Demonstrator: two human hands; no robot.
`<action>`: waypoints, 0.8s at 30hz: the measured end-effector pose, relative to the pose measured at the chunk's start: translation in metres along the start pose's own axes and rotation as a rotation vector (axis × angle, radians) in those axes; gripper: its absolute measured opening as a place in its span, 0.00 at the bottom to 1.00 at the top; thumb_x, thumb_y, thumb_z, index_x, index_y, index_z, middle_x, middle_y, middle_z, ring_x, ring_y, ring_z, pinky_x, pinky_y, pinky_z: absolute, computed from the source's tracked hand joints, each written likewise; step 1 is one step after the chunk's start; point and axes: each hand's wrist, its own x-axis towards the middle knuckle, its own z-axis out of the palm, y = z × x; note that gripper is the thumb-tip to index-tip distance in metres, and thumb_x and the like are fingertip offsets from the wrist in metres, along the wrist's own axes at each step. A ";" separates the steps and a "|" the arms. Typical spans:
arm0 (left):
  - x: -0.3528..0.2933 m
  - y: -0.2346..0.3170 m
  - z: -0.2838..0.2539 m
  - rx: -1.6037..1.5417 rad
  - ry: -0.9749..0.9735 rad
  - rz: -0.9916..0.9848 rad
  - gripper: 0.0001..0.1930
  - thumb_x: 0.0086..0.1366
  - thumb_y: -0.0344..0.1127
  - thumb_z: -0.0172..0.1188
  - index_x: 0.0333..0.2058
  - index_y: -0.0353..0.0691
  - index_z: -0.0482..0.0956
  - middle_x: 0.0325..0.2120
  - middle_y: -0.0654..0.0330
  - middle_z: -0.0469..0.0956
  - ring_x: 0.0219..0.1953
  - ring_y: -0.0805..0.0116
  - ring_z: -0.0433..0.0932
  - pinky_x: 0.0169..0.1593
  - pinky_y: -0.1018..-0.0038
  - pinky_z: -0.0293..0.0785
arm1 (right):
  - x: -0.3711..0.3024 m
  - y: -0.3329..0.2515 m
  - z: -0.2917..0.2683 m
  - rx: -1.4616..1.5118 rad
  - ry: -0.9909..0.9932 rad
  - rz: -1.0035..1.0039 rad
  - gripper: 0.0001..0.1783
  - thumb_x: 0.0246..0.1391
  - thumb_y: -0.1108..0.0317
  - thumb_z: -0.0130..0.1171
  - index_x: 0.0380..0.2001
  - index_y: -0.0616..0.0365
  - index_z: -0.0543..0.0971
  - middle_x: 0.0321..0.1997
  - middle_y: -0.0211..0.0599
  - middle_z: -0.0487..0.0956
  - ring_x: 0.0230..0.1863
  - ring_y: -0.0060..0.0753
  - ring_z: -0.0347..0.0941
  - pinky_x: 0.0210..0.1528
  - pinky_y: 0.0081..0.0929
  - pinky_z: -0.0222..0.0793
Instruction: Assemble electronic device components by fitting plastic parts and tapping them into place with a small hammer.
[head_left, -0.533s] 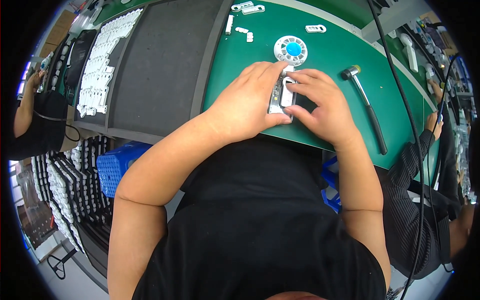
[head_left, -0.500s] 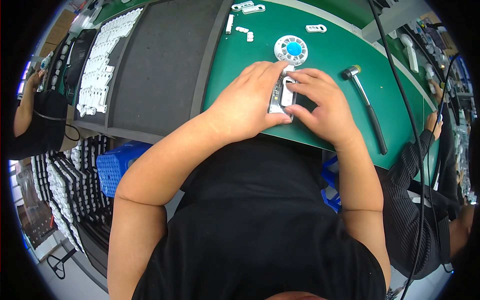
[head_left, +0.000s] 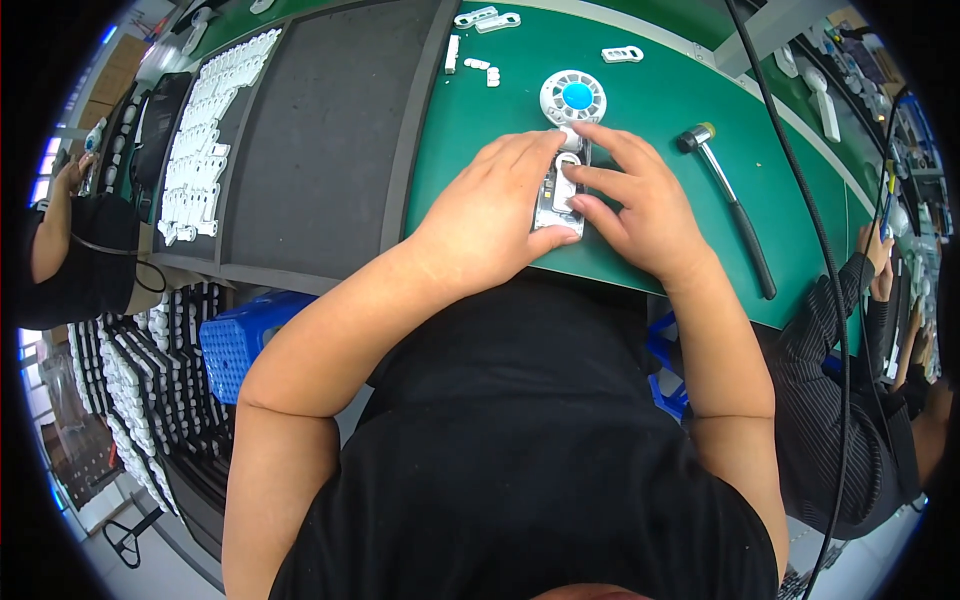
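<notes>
A white handheld device lies on the green bench, its round vented head (head_left: 597,100) with a blue centre pointing away from me. Its grey, partly see-through handle (head_left: 556,222) points toward me. My left hand (head_left: 490,200) is closed around the handle's left side, thumb across the near end. On the handle sits a slim white oval cover piece (head_left: 563,190) with a slot at its far end. My right hand (head_left: 645,205) pinches this piece, thumb and a finger at its right edge, index finger reaching toward the neck. The fingers partly hide the handle.
A black-handled mallet (head_left: 735,200) lies to the right. Several small white parts (head_left: 492,76) and a white oval piece (head_left: 622,54) lie farther back. To the left, a dark tray (head_left: 320,130) borders rows of white parts (head_left: 200,150). Black cables (head_left: 800,180) hang at right; co-workers sit on both sides.
The right thumb has slid a little away from me along the cover piece, and the right index finger has stretched toward the neck. The left hand keeps its grip; the whole view has shifted slightly.
</notes>
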 end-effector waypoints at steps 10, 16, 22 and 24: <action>-0.044 0.014 0.031 0.160 0.094 0.092 0.36 0.57 0.36 0.76 0.64 0.36 0.74 0.61 0.51 0.74 0.62 0.49 0.75 0.61 0.56 0.75 | -0.010 0.007 -0.014 -0.004 0.019 0.094 0.24 0.57 0.67 0.72 0.58 0.56 0.83 0.67 0.45 0.80 0.65 0.55 0.75 0.66 0.46 0.73; -0.043 0.009 0.038 0.198 0.136 0.157 0.36 0.56 0.36 0.76 0.64 0.39 0.75 0.62 0.53 0.73 0.62 0.51 0.75 0.59 0.57 0.76 | -0.078 0.057 -0.091 -0.543 -0.104 0.779 0.26 0.65 0.62 0.67 0.62 0.60 0.77 0.50 0.51 0.83 0.50 0.55 0.81 0.54 0.43 0.77; -0.041 -0.002 0.045 0.262 0.169 0.217 0.36 0.54 0.36 0.77 0.63 0.42 0.77 0.60 0.58 0.73 0.63 0.54 0.73 0.59 0.58 0.76 | -0.058 -0.028 -0.072 0.135 -0.158 0.737 0.17 0.70 0.70 0.57 0.58 0.66 0.77 0.41 0.56 0.83 0.41 0.60 0.80 0.45 0.47 0.75; -0.042 -0.002 0.047 0.268 0.181 0.214 0.36 0.54 0.36 0.77 0.63 0.42 0.77 0.59 0.59 0.73 0.62 0.54 0.73 0.59 0.58 0.76 | -0.049 -0.049 -0.051 0.208 -0.158 0.607 0.17 0.71 0.71 0.55 0.59 0.66 0.76 0.41 0.56 0.83 0.40 0.61 0.80 0.45 0.46 0.75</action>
